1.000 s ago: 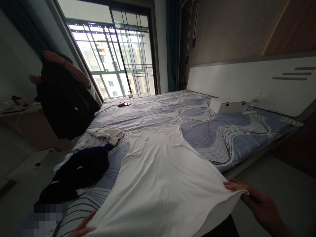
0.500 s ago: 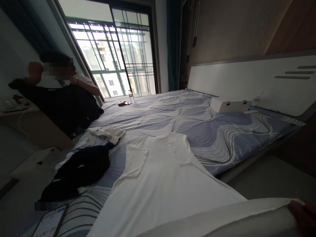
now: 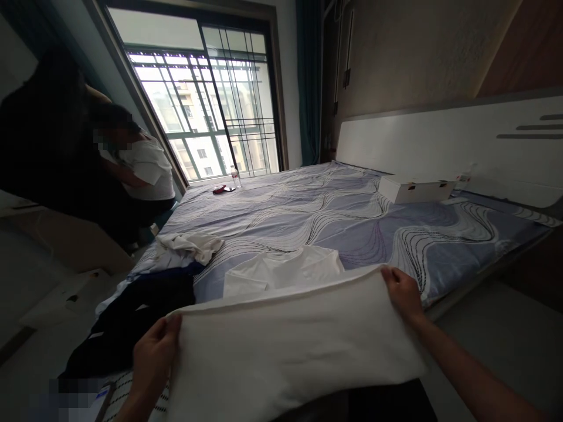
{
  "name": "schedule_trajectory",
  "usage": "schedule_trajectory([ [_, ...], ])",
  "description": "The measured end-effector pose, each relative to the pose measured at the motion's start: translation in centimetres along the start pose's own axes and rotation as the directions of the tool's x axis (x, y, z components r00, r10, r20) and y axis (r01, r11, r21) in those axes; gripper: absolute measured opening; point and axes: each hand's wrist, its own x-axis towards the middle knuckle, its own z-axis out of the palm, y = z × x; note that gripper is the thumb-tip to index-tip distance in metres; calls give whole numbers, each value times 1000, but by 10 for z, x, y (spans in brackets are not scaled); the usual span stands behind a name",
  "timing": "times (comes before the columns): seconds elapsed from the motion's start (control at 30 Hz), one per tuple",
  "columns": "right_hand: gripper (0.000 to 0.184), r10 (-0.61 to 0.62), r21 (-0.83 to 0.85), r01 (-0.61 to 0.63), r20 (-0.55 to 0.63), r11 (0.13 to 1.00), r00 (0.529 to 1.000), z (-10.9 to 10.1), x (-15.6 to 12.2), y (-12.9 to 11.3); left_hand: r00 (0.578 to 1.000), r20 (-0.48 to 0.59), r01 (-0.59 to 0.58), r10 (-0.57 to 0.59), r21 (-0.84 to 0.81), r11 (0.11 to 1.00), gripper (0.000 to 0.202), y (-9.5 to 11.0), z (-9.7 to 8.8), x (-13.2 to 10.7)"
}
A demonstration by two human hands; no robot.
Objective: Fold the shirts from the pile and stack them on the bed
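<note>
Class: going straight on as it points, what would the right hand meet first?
Past the white shirt it grips, the right hand would probably meet the patterned bedsheet, though depth is unclear.

White plain shirt (image 3: 285,346), its collar and shoulders spread on the bed (image 3: 272,205), lower part raised in front of them, upper edge stretched nearly straight, a little slanting, soft creases below.
</note>
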Motion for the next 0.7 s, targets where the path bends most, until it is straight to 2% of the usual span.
schedule_trajectory([
  [0.1,55,-79,-132,80,14,988,997,40,37,6,998,63,1,1,-38,999,43,15,43,40],
  [0.23,52,-106,-235,115,50,965,993,83,77,15,998,28,-64,62,43,997,36,22,89,86],
  [0.3,51,-77,-302,94,65,949,995,99,100,16,995,16,-95,94,74,993,36,28,104,109],
  [0.4,48,10,-411,25,83,911,996,119,134,9,994,47,-104,96,206,973,44,47,124,142],
  [0.5,47,71,-479,-38,51,877,996,149,144,-11,995,35,-95,88,324,941,56,75,155,152],
  [0.57,56,27,-522,12,68,853,997,180,123,-30,981,67,-195,183,336,921,64,91,185,136],
  [0.6,62,-58,-544,120,129,830,990,197,104,-40,956,126,-291,264,324,900,65,97,201,121],
  [0.63,65,-157,-523,284,275,803,949,214,82,-49,866,273,-488,419,283,826,64,101,217,103],
  [0.67,66,-221,-460,420,425,782,878,230,58,-57,734,423,-650,532,208,731,64,103,232,84],
  [0.7,64,-267,-374,519,550,769,791,244,35,-64,614,533,-742,582,136,657,62,103,244,66],
])
